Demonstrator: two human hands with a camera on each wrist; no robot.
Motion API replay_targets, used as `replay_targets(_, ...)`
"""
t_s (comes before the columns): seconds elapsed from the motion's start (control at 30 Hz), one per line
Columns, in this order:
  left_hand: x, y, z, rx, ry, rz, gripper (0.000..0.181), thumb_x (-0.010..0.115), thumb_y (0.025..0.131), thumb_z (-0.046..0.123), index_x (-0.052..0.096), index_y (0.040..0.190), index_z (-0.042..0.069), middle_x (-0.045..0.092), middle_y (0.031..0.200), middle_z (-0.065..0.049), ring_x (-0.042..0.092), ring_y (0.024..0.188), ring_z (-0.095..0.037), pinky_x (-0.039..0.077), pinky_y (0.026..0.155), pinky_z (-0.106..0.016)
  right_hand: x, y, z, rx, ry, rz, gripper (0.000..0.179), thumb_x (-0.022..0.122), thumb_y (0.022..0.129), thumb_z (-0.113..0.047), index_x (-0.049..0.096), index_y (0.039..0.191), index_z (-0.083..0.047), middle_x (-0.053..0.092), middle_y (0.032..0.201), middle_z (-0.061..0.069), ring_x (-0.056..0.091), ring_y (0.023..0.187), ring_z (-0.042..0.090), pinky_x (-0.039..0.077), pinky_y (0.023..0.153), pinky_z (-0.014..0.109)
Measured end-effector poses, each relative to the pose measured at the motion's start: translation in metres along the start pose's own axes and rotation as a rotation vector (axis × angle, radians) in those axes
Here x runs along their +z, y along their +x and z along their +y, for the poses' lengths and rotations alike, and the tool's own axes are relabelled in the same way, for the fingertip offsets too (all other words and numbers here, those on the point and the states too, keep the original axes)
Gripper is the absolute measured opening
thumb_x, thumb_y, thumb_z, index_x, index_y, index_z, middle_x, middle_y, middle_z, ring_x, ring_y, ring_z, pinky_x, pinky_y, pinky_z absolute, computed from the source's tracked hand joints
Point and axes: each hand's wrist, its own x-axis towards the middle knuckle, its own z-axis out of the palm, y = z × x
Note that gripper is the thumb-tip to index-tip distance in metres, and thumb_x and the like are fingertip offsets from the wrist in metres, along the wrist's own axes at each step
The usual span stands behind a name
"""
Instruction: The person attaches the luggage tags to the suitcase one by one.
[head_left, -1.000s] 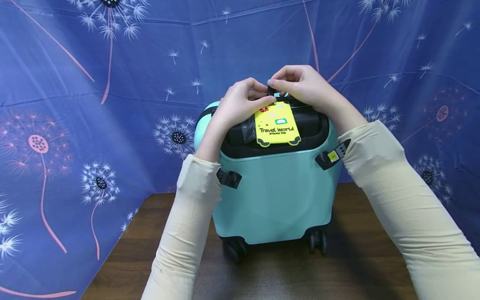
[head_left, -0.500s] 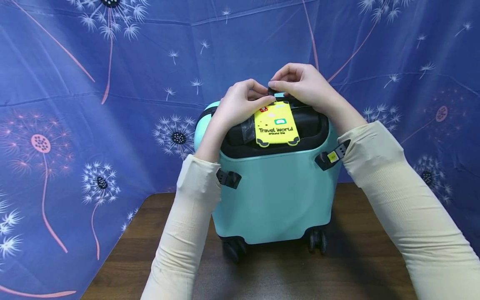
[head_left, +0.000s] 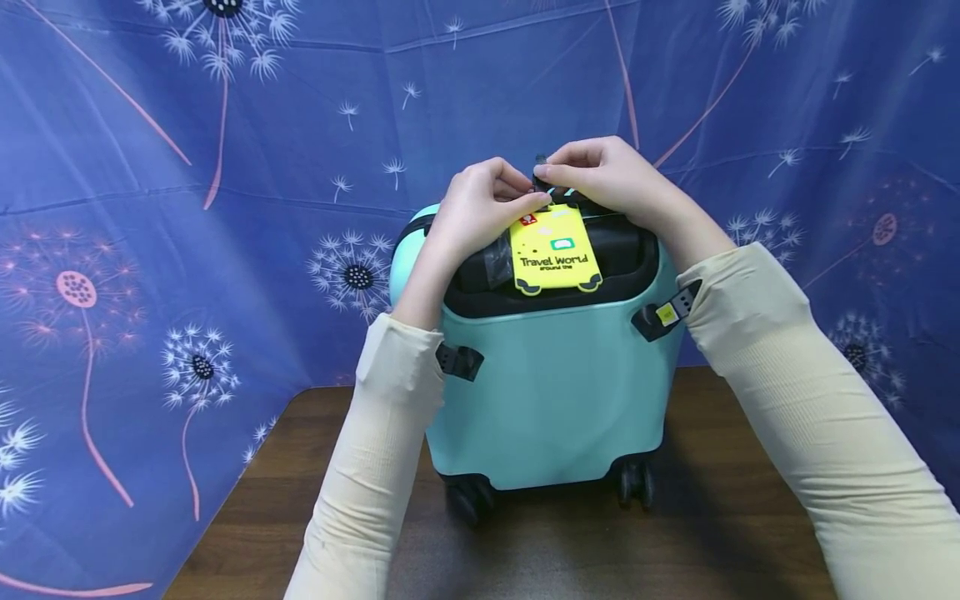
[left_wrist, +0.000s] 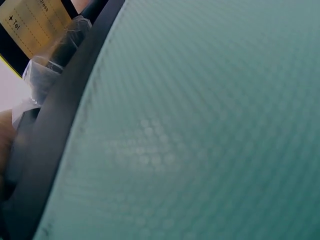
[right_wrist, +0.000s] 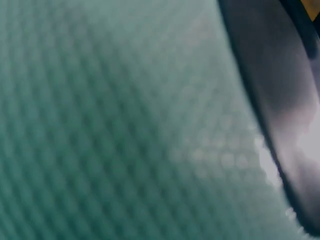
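Note:
A turquoise suitcase point(head_left: 555, 392) stands upright with a yellow luggage tag point(head_left: 557, 250) lying over its black top handle point(head_left: 626, 237). My left hand point(head_left: 483, 204) pinches the tag's strap close to the tag's upper edge. Thumb and fingers of my right hand point(head_left: 607, 171) pinch the black strap point(head_left: 541, 160) higher up, its tip poking out above them. The strap's lower part is mostly hidden by fingers. In the left wrist view the tag's lined back point(left_wrist: 35, 30) shows, with clear plastic wrap point(left_wrist: 45, 72) on the handle beside it.
The suitcase rests on black wheels point(head_left: 635, 482) on a dark wooden table point(head_left: 322, 500). Blue dandelion-print cloth point(head_left: 262, 292) hangs behind and to the sides. The textured shell point(right_wrist: 100, 125) and black trim point(right_wrist: 270, 65) fill the right wrist view.
My right hand has dipped slightly after a small rise, and more of the strap's end now shows above its fingertips. The left hand has stayed nearly still at the tag.

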Motion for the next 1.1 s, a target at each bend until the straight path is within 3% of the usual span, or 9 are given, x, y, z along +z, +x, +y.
replay_targets(0.23,0.002,-0.003,0.000,0.050,0.047,0.119,0.036,0.075,0.079,0.035,0.057,0.095,0.008,0.055,0.097,-0.003,0.059,0.088,-0.010,0.045,0.076,-0.016,0.001,0.002,0.002,-0.032,0.060,0.019,0.033,0.063,0.089,-0.037,0.065,0.108,-0.010,0.067,0.080,-0.011,0.057,0.087,0.011,0.043,0.080,0.023)
replay_targets(0.4,0.004,-0.008,-0.002,0.218,0.073,0.240,0.029,0.072,0.083,0.029,0.059,0.092,0.005,0.053,0.094,-0.007,0.052,0.087,-0.016,0.043,0.078,-0.019,0.002,0.005,0.003,-0.028,0.037,0.025,0.038,0.062,0.090,-0.036,0.062,0.115,-0.007,0.067,0.083,-0.012,0.060,0.088,0.008,0.044,0.089,0.028)
replay_targets(0.6,0.008,-0.021,-0.005,0.424,-0.048,0.350,0.018,0.061,0.091,0.019,0.063,0.087,0.001,0.059,0.086,-0.009,0.057,0.082,-0.016,0.047,0.075,-0.020,0.002,0.006,0.001,0.008,0.017,0.042,0.038,0.062,0.089,-0.036,0.062,0.113,-0.007,0.066,0.077,-0.012,0.060,0.084,0.008,0.043,0.084,0.025)
replay_targets(0.7,0.010,-0.030,-0.008,0.513,-0.087,0.354,0.020,0.057,0.093,0.015,0.066,0.082,0.000,0.064,0.081,-0.010,0.060,0.079,-0.015,0.049,0.075,-0.020,0.002,0.007,-0.001,0.029,0.017,0.053,0.036,0.063,0.089,-0.037,0.063,0.111,-0.008,0.065,0.073,-0.012,0.059,0.080,0.007,0.043,0.076,0.021)
replay_targets(0.8,0.010,-0.041,-0.012,0.579,-0.067,0.296,0.020,0.057,0.093,0.013,0.069,0.081,0.002,0.067,0.081,-0.008,0.060,0.079,-0.014,0.048,0.077,-0.021,0.002,0.009,-0.002,0.058,0.012,0.052,0.037,0.064,0.088,-0.038,0.063,0.110,-0.009,0.065,0.071,-0.013,0.058,0.077,0.007,0.044,0.072,0.020)
replay_targets(0.9,0.010,-0.051,-0.015,0.633,0.008,0.204,0.016,0.070,0.085,0.022,0.071,0.090,0.007,0.063,0.085,-0.004,0.054,0.082,-0.014,0.043,0.078,-0.025,0.002,0.009,-0.003,0.089,-0.001,0.041,0.039,0.064,0.087,-0.040,0.062,0.112,-0.010,0.065,0.073,-0.013,0.058,0.077,0.007,0.045,0.068,0.019)
replay_targets(0.97,0.010,-0.056,-0.017,0.673,0.072,0.158,0.033,0.079,0.074,0.032,0.070,0.097,0.010,0.058,0.086,-0.003,0.049,0.082,-0.014,0.040,0.077,-0.027,0.002,0.010,-0.003,0.103,-0.016,0.034,0.042,0.064,0.087,-0.041,0.062,0.114,-0.010,0.065,0.075,-0.013,0.058,0.076,0.007,0.046,0.066,0.018)
replay_targets(1.03,0.011,-0.058,-0.018,0.704,0.140,0.144,0.047,0.084,0.066,0.040,0.069,0.101,0.012,0.052,0.085,-0.003,0.044,0.080,-0.015,0.038,0.076,-0.028,0.003,0.010,-0.004,0.108,-0.034,0.031,0.043,0.063,0.087,-0.042,0.062,0.116,-0.010,0.065,0.075,-0.013,0.058,0.074,0.007,0.046,0.065,0.018)
replay_targets(1.1,0.012,-0.059,-0.018,0.713,0.184,0.157,0.045,0.084,0.068,0.037,0.069,0.102,0.012,0.050,0.086,-0.003,0.044,0.080,-0.016,0.038,0.075,-0.029,0.003,0.011,-0.004,0.109,-0.054,0.031,0.044,0.063,0.088,-0.043,0.062,0.117,-0.010,0.064,0.075,-0.013,0.058,0.072,0.006,0.045,0.065,0.019)
